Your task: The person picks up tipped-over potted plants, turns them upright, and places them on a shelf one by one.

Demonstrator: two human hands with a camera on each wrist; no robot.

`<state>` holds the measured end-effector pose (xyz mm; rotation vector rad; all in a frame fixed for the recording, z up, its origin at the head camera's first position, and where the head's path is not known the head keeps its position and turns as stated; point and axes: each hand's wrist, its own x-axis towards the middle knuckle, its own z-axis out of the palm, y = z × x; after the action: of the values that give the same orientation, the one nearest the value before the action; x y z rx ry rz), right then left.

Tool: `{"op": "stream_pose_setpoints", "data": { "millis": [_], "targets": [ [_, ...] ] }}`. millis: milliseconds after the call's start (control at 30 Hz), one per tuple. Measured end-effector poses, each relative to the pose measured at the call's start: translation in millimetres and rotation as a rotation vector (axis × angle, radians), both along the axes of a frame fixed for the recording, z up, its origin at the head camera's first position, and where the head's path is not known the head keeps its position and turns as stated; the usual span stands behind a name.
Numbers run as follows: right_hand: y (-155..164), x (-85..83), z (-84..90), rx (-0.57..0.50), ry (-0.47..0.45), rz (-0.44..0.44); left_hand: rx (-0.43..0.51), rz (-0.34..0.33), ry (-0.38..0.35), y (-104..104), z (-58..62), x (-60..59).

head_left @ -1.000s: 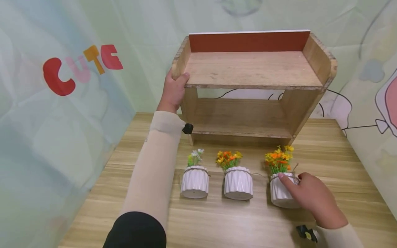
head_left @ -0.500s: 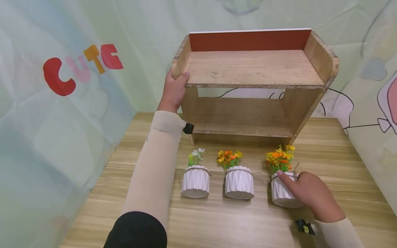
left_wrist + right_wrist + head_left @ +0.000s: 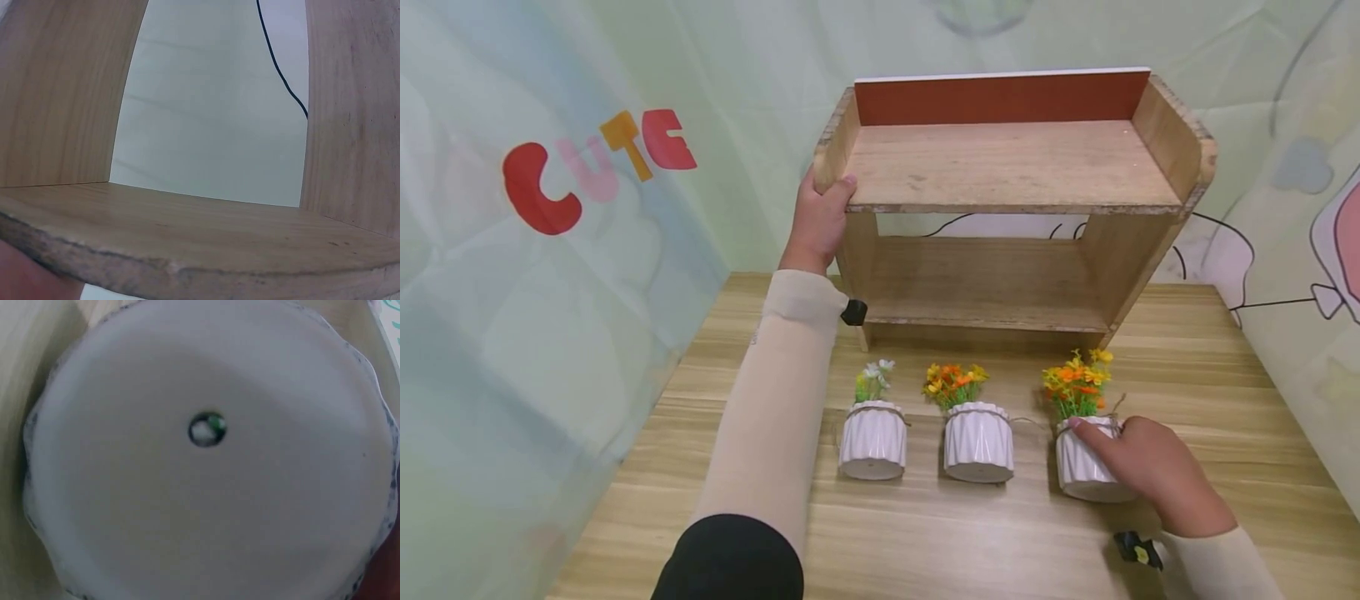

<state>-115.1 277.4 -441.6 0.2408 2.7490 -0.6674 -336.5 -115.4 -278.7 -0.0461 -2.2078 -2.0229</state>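
My left hand [image 3: 817, 221] grips the left side panel of a small two-tier wooden shelf [image 3: 1000, 167], its thumb over the front edge of the upper board. The left wrist view looks into the shelf across a board [image 3: 200, 231]. At the right, my right hand [image 3: 1161, 475] holds a white fluted flowerpot [image 3: 1081, 462] with orange and yellow flowers, thumb near its twine-tied rim. This pot's round bottom [image 3: 156, 500], with a small central hole, fills the right wrist view. The fingers behind the pot are hidden.
Left of the held pot are a white pot [image 3: 977, 442] with orange flowers and another pot [image 3: 872, 442] with white flowers, bottoms facing me. All are on a wood-grain table [image 3: 925, 542]. A printed cloth backdrop [image 3: 760, 108] hangs behind and along the sides.
My right wrist has shifted slightly up the view, still holding the pot. The left hand keeps its place on the shelf.
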Motion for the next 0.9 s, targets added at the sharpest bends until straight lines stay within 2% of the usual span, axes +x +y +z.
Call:
{"op": "stream_pose_setpoints", "data": {
  "millis": [233, 667, 900],
  "targets": [
    [-1.1, 1.0, -0.4, -0.014, 0.037, -0.026, 0.009, -0.003, -0.001, 0.1, -0.1, 0.0],
    [-3.0, 4.1, -3.5, -0.054, 0.049, -0.055, 0.025, -0.007, 0.028, 0.3, -2.7, -0.4],
    [-3.3, 4.3, -3.8, -0.066, 0.042, -0.063, 0.012, 0.002, 0.001, -0.4, -1.8, 1.0]
  ]
}}
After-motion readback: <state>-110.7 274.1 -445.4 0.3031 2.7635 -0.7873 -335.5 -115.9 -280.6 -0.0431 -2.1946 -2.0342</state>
